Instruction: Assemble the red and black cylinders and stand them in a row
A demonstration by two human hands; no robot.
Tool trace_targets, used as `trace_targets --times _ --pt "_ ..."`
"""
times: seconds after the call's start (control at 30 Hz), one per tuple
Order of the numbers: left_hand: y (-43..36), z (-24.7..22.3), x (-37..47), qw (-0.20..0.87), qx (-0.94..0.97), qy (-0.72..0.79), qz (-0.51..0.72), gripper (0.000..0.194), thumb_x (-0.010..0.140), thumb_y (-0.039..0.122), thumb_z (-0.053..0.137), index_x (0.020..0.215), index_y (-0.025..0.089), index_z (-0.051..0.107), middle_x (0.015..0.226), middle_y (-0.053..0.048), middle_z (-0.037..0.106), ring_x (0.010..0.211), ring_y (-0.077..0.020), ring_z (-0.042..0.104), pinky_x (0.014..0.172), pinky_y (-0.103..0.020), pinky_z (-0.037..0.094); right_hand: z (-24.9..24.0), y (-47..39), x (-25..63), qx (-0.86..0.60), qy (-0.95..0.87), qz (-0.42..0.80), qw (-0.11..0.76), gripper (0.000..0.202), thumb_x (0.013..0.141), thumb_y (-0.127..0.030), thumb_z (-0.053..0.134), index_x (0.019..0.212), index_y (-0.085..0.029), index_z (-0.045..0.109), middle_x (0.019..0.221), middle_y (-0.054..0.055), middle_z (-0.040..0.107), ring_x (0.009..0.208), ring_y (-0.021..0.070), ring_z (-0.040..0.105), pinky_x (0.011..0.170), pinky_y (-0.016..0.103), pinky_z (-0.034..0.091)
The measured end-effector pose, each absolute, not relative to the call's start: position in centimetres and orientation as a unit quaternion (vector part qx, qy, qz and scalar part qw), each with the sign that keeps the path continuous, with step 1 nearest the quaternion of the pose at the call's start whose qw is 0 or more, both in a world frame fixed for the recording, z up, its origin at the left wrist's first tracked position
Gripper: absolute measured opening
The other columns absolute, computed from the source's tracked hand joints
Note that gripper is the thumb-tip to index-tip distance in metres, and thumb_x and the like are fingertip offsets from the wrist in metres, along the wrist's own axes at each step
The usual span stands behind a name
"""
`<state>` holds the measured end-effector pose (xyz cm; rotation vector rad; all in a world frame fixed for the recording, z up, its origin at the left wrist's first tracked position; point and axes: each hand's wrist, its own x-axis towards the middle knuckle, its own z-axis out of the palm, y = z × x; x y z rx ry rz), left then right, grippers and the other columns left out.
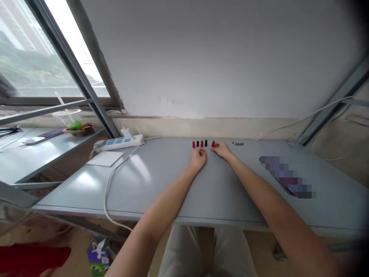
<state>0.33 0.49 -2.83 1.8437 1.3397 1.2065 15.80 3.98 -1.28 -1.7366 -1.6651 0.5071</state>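
Near the back edge of the desk, small red and black cylinders stand upright in a row: a red cylinder (193, 144) at the left end, a black cylinder (197, 144), another red cylinder (202, 143) and another black cylinder (206, 143). My right hand (221, 149) pinches a separate red cylinder (213, 144) just right of the row. In front of the row, my left hand (198, 158) has its fingers curled together; what they hold, if anything, is hidden. Several small metal pieces (239, 144) lie in a line to the right of my right hand.
A white power strip (121, 143) and a flat white square (105, 158) are on the left of the grey desk (161, 181). A white cable (107, 188) crosses its front edge. A blurred-out flat device (285, 177) lies at the right. The wall (201, 77) rises behind.
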Motion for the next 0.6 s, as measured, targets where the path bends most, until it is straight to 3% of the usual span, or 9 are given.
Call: trace_targets --times 0.43,0.6 --pt "-0.1 -2.1 0.3 0.262 0.737 0.492 0.381 0.014 0.075 0.014 0.047 0.074 0.013 0.060 0.065 -0.003 0.059 0.059 -0.0106 0.051 0.060 -0.023 0.041 -2.7 5.0 15.1 -0.691 -0.639 0.133 0.310 0.015 0.072 -0.029 0.063 0.080 -0.016 0.065 0.079 0.006 0.068 0.074 0.0164 0.061 0.069 0.027 0.045" --pt "-0.4 -1.9 0.2 0.240 0.773 0.477 0.343 0.016 0.075 0.016 0.048 0.073 0.012 0.063 0.064 -0.003 0.060 0.059 -0.0108 0.050 0.060 -0.023 0.040 -3.0 3.9 15.3 -0.697 -0.654 0.055 0.289 0.031 0.075 -0.037 0.061 0.097 -0.016 0.065 0.098 0.011 0.065 0.094 0.0231 0.058 0.082 0.033 0.043"
